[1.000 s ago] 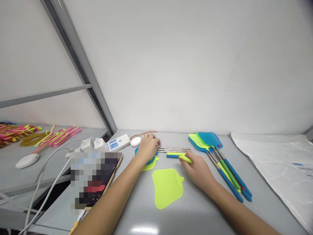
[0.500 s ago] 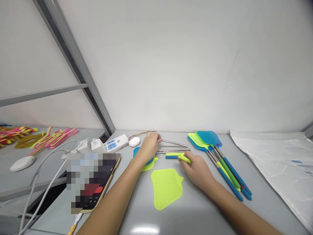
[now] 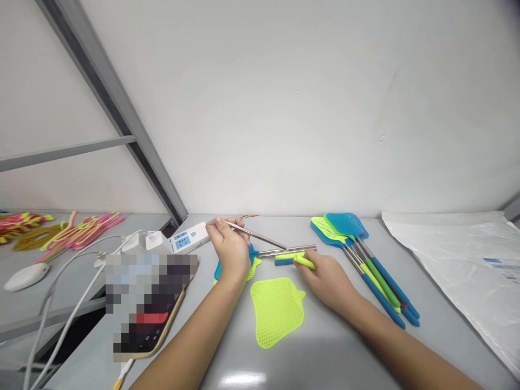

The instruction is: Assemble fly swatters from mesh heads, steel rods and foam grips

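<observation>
My left hand is closed on one end of a metal rod, which slants down to the right. My right hand grips a yellow-green foam grip sleeve, its open end facing left. Between the hands lie several more metal rods beside a blue sleeve and another yellow-green one. Nearest me on the table is a yellow-green fly swatter head, its short neck pointing right. Blue and yellow-green swatter heads are partly hidden behind my left hand and wrist.
At the right lie several assembled fly swatters with a white plastic bag beyond them. On the left are a phone, a power strip, white cables and pink-yellow cords. A wall stands behind.
My left hand has drawn back to the left and turned, lifting the rod's near end. My right hand keeps the sleeve in nearly the same place.
</observation>
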Motion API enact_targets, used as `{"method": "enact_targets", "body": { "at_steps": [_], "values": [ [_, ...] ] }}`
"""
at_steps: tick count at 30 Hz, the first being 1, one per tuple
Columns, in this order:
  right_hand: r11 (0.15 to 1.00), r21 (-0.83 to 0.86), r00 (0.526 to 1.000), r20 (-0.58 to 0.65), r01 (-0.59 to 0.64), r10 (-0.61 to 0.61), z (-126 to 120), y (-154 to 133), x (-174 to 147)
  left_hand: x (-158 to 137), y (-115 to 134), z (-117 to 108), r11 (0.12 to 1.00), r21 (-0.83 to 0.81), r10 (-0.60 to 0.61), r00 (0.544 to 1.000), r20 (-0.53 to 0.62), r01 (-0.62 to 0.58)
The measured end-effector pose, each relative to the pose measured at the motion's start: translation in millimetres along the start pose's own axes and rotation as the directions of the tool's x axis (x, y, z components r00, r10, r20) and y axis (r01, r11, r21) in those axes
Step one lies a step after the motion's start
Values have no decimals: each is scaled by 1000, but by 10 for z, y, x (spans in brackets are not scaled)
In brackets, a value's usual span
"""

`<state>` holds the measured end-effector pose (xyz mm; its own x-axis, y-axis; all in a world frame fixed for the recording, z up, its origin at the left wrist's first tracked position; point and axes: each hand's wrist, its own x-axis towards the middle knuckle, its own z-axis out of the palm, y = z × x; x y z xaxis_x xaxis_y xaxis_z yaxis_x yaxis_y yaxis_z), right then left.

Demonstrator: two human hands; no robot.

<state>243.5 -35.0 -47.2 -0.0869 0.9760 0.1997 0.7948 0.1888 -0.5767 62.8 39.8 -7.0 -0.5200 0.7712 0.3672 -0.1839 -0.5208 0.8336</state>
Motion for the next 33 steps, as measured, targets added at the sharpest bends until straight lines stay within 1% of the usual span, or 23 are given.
{"method": "enact_targets", "body": {
  "at_steps": [3,7,12,18,22,25,28,30,33],
  "values": [
    [1000,-19,1000,26,4,-3,16,-9,-7,-48,-23,17,997,-27,-79,997,-10,79],
    [999,-47,999,45,-4,6,36,-21,-23,-127,-19,43,995,-22,-96,995,38,97],
    [998,-60,999,43,-21,24,46,-27,-29,-171,24,51,998,-10,-64,995,76,65],
    [998,-56,998,61,-20,23,53,-21,-32,-181,91,49,999,20,22,993,118,-24],
    [1000,-10,998,56,-13,14,49,-70,-48,-208,158,78,998,-52,37,991,132,-30],
    [999,51,998,65,-15,12,43,-126,-72,-329,218,112,997,-76,21,982,186,-7],
    [988,152,997,74,-10,-2,41,-151,-90,-505,239,136,997,-6,-66,948,313,71],
    [977,215,997,70,-7,-8,42,-135,-90,-582,217,139,990,59,-138,905,402,125],
    [963,271,999,53,-15,1,52,-84,-74,-593,155,129,977,125,-211,852,479,171]
  ]
}}
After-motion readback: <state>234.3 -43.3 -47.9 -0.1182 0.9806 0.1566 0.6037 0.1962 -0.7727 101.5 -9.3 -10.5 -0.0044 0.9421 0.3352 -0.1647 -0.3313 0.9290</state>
